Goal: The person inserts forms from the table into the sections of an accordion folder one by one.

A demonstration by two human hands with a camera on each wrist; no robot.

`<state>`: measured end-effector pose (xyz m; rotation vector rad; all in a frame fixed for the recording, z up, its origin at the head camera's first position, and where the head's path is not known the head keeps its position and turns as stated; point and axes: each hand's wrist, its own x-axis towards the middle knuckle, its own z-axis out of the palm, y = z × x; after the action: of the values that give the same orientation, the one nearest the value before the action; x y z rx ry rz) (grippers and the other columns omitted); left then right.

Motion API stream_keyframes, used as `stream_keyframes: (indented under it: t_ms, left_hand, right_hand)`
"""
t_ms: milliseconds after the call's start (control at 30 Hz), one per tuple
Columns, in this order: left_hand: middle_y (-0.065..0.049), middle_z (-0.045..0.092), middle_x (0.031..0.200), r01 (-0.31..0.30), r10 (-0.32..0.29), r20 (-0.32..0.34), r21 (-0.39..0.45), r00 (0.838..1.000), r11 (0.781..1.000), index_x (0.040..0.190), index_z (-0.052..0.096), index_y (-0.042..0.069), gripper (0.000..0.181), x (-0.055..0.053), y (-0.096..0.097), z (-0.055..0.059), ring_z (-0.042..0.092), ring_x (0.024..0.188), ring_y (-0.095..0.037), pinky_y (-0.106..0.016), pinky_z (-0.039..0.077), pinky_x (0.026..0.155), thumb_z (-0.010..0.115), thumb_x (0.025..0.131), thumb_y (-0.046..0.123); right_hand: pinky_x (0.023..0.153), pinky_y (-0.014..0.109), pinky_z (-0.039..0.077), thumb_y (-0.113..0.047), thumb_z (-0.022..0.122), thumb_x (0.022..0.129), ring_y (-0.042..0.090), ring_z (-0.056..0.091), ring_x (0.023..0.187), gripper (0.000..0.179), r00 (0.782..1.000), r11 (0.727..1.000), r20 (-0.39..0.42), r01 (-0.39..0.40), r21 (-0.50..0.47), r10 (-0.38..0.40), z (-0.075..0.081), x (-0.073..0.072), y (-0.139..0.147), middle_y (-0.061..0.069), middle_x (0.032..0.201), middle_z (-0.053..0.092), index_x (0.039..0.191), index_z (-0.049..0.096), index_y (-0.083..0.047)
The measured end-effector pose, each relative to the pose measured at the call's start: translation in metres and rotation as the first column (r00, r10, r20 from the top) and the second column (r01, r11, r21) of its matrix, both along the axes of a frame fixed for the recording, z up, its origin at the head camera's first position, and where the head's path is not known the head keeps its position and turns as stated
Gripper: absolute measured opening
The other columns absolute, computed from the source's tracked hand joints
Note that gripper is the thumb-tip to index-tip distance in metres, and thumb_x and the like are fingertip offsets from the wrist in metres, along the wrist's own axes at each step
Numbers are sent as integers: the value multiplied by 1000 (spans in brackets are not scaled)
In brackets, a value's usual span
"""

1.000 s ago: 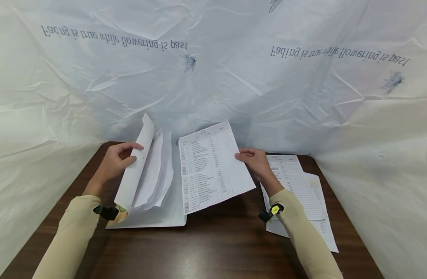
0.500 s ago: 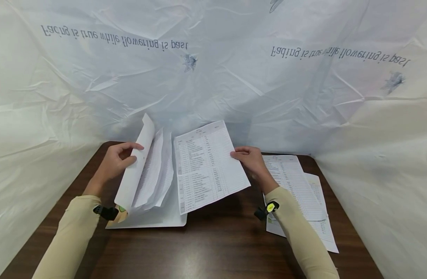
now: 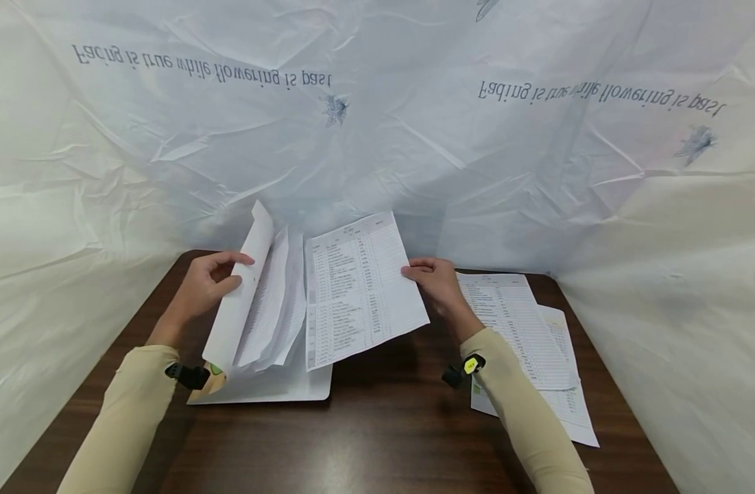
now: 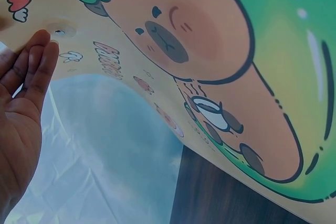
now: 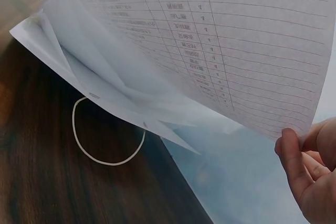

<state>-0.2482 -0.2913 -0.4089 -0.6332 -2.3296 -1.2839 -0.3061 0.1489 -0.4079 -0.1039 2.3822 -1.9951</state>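
Note:
My left hand pinches the edge of a folder's front cover and holds it raised and curved at the left. Outside, the cover carries a cartoon animal on an orange and green ground, seen in the left wrist view. Inside the open folder stand several loose-looking papers, partly hidden by the cover. My right hand pinches the right edge of a printed table sheet. This sheet is tilted above the table, and its left edge meets or overlaps the folder's papers.
Printed sheets lie overlapping at the table's right, partly behind my right forearm. A pale elastic loop hangs from the folder's edge in the right wrist view. Crinkled white sheeting rises behind the dark wooden table.
My right hand has carried the printed sheet a little to the left, closer to the papers in the folder. My left hand and the cover have stayed in place.

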Motion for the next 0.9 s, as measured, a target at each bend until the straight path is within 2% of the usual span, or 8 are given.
stream_keyframes:
  t_ms: [200, 333, 467, 700, 900]
  left_hand:
    - [-4, 53, 75, -5, 5, -4, -2, 1000, 1000, 114, 73, -1, 31, -1, 0, 0, 43, 55, -10, -24, 39, 53, 60, 87, -9]
    - [-8, 54, 77, -6, 6, 2, -6, 1000, 1000, 115, 73, 0, 31, 0, 0, 1, 45, 56, -11, -24, 41, 53, 61, 87, -8]
    - [-9, 55, 78, -10, 11, 10, -7, 1000, 1000, 115, 72, 0, 31, 1, -1, 0, 46, 57, -11, -24, 42, 54, 61, 88, -8]
    - [-10, 57, 81, -11, 11, 15, -5, 1000, 1000, 116, 72, 0, 30, 2, -1, 1, 47, 58, -13, -24, 42, 54, 61, 89, -7]
    - [-9, 58, 81, -20, 20, 9, -11, 1000, 1000, 116, 72, 1, 30, 3, -2, 2, 47, 58, -13, -23, 42, 54, 61, 89, -6]
  right_hand:
    - [66, 28, 56, -8, 74, 91, 14, 69, 78, 30, 1000, 999, -15, 6, -32, -6, -4, 2, -6, 19, 102, 73, 115, 68, 9]
    - [68, 28, 56, -7, 74, 91, 13, 68, 78, 28, 1000, 998, -21, 1, -67, -3, -9, 3, -11, 14, 97, 73, 114, 68, 9]
    - [70, 28, 54, -7, 74, 91, 10, 67, 78, 27, 1000, 996, -1, 5, -88, -5, -13, 6, -16, 9, 94, 74, 113, 68, 7]
    - [76, 37, 57, -6, 72, 92, 10, 69, 78, 26, 999, 991, 52, -3, -131, 10, -15, 14, -23, 9, 96, 75, 115, 69, 6]
    - [73, 31, 57, -2, 70, 92, 10, 69, 78, 26, 997, 986, 57, -34, -162, 44, -16, 18, -30, 6, 93, 75, 115, 69, 8]
